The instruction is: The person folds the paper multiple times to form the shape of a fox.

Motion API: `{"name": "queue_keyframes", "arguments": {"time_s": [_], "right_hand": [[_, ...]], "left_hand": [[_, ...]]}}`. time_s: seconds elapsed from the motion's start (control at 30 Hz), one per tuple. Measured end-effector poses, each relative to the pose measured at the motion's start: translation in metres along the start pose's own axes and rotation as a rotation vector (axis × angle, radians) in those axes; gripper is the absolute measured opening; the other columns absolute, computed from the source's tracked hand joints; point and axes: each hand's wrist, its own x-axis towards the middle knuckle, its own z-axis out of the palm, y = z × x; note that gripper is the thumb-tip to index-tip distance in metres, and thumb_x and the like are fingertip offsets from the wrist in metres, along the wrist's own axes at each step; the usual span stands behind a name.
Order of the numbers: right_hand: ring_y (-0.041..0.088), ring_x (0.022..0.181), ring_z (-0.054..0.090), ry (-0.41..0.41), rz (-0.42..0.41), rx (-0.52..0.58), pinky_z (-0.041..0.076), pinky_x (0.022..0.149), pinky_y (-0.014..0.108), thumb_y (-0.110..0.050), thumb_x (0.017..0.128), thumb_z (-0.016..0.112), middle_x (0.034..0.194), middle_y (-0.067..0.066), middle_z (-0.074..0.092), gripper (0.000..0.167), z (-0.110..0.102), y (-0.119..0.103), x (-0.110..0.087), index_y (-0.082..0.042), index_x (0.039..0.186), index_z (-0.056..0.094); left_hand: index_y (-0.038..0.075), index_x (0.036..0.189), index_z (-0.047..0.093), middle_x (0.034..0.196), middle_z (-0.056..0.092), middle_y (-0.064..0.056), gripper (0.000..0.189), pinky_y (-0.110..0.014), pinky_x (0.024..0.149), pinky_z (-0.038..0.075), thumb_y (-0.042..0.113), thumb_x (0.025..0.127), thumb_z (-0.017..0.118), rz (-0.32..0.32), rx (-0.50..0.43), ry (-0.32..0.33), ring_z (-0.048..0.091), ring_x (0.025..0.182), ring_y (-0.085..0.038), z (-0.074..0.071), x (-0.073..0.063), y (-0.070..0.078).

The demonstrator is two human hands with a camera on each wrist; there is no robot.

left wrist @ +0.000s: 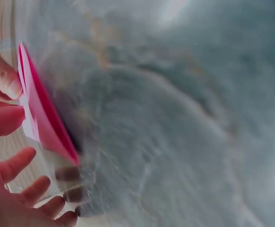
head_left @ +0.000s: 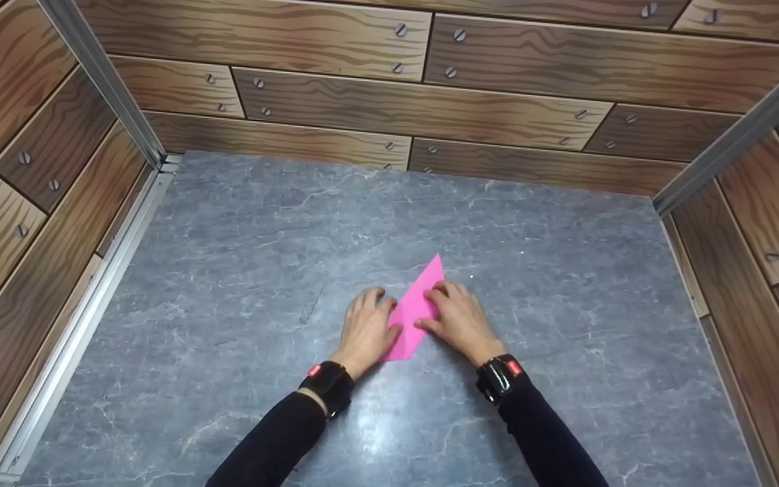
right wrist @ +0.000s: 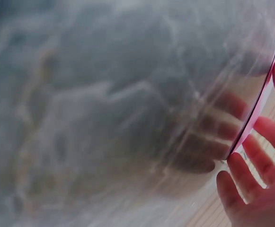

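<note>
A folded sheet of pink paper [head_left: 408,312] lies slantwise on the grey surface, its pointed end away from me. My left hand [head_left: 364,328] is at its left edge, the thumb touching the paper and the other fingers spread loosely. On the right side, my right hand [head_left: 460,318] rests thumb and fingertips on the paper. The left wrist view shows the pink paper [left wrist: 47,118] with its folded layers slightly parted along one edge. Seen nearly edge-on in the right wrist view, the paper [right wrist: 252,124] has fairly straight right-hand fingers [right wrist: 265,163] against it.
The grey marbled table top [head_left: 261,223] surrounds the paper. Wood-patterned panels [head_left: 335,101] wall it at the back and both sides, with metal posts [head_left: 105,81] at the back corners. Each wrist carries a black strapped device [head_left: 331,387].
</note>
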Motion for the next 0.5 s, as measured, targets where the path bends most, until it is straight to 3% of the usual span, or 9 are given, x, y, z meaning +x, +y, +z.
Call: {"name": "queue_keyframes", "arguments": {"time_s": [0.17,0.5], "right_hand": [[0.037,0.115,0.056,0.09,0.011,-0.032,0.047,0.098,0.053,-0.046,0.083,0.084,0.128,0.019,0.061,0.064,0.001,0.0,-0.006,0.0,0.126,0.069],[0.032,0.086,0.053,0.217,0.046,-0.133,0.049,0.076,0.045,-0.05,0.08,0.085,0.1,0.018,0.058,0.057,0.004,-0.004,-0.011,0.002,0.094,0.066]], "left_hand": [[0.002,0.13,0.067,0.139,0.058,-0.019,0.046,-0.053,0.117,0.037,0.028,0.093,0.077,0.104,0.11,0.008,0.052,0.133,-0.039,0.0,-0.006,0.003],[0.006,0.135,0.067,0.138,0.063,-0.011,0.045,-0.046,0.11,0.047,0.028,0.096,0.072,0.26,0.191,-0.011,0.057,0.128,-0.032,0.006,-0.013,0.008]]}}
